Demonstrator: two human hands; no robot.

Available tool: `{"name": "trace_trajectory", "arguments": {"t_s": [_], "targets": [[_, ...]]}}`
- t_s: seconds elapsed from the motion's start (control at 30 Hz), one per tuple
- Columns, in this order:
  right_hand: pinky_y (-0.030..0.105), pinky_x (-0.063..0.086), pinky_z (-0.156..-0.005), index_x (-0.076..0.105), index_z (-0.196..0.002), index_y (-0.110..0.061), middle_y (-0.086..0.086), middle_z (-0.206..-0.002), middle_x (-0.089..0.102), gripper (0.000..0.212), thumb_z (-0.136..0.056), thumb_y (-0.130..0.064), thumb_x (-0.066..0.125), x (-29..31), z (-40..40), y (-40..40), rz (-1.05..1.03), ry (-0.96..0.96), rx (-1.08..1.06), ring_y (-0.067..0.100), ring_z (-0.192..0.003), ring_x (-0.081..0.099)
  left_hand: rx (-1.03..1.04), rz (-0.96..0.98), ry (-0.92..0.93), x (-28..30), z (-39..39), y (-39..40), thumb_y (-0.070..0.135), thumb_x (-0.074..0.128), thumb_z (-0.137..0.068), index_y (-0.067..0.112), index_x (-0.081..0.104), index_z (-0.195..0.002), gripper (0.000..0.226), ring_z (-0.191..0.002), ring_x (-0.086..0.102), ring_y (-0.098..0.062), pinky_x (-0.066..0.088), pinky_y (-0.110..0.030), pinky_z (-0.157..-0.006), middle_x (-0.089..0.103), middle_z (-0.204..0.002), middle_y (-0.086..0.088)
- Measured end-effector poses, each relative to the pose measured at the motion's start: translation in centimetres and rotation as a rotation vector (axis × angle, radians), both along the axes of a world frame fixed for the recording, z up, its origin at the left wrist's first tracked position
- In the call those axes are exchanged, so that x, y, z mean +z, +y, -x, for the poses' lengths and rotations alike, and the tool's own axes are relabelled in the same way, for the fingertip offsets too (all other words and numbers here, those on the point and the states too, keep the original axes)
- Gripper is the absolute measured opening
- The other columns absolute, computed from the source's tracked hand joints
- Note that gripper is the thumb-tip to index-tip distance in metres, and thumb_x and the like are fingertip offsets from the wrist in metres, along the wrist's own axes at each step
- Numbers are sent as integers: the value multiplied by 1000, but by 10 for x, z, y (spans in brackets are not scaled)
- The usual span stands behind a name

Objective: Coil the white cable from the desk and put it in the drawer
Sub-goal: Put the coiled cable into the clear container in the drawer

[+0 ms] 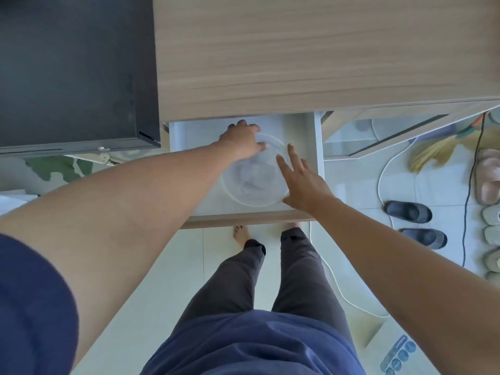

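The white cable (255, 182) lies as a round, motion-blurred coil on the floor of the open white drawer (318, 147), which is pulled out from under the wooden desk (297, 63). My left hand (240, 139) reaches over the far rim of the coil, with thumb and fingers closed on its top loop. My right hand (303, 180) rests at the coil's right edge with its fingers spread and nothing in its grasp. The drawer's wooden front (249, 220) is just above my feet.
A black cabinet (67, 71) stands to the left of the desk. On the tiled floor to the right are dark slippers (407, 211), a pink pair (487, 174), a white cord (380, 180) and a black cord (470, 185).
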State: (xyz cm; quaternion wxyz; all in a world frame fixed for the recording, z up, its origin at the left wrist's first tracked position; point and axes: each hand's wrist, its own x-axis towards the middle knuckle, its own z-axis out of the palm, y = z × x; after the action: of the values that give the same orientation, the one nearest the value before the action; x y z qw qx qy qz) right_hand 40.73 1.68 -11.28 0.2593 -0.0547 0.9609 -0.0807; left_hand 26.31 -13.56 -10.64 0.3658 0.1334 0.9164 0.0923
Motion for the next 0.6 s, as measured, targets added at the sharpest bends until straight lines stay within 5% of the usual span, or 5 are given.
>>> {"name": "trace_trajectory", "arguments": {"t_s": [0.27,0.4,0.5,0.6], "targets": [[35,52,-65,20,-152,-9,8,-164,-5,100,-70,-17,77,2,4,-6,1,50,31,33,-126,38,14,-40,-5,-5,8,-2,59,56,-88,20,42,-146,71,-135,37,-30,35,-45,-109,38,-150,-8],[37,56,-72,19,-152,-7,10,-164,-6,99,-72,-13,76,3,5,-9,5,48,23,34,-128,38,-42,-15,21,-4,2,0,58,52,-91,19,36,-149,71,-136,33,-32,35,-46,-107,35,-150,-9],[38,57,-78,16,-153,-7,8,-164,-9,101,-73,-12,76,2,6,-9,32,42,15,34,-133,33,-102,-90,-9,-2,-4,-18,57,64,-83,18,15,-156,96,-144,22,-33,30,-47,-111,22,-160,-8],[41,58,-81,13,-154,-8,5,-164,-11,105,-73,-17,79,3,7,-3,42,28,33,32,-136,29,-259,-153,-4,0,-23,-59,61,77,-65,22,-1,-157,127,-151,-1,-25,9,-42,-121,-8,-165,-2]]}}
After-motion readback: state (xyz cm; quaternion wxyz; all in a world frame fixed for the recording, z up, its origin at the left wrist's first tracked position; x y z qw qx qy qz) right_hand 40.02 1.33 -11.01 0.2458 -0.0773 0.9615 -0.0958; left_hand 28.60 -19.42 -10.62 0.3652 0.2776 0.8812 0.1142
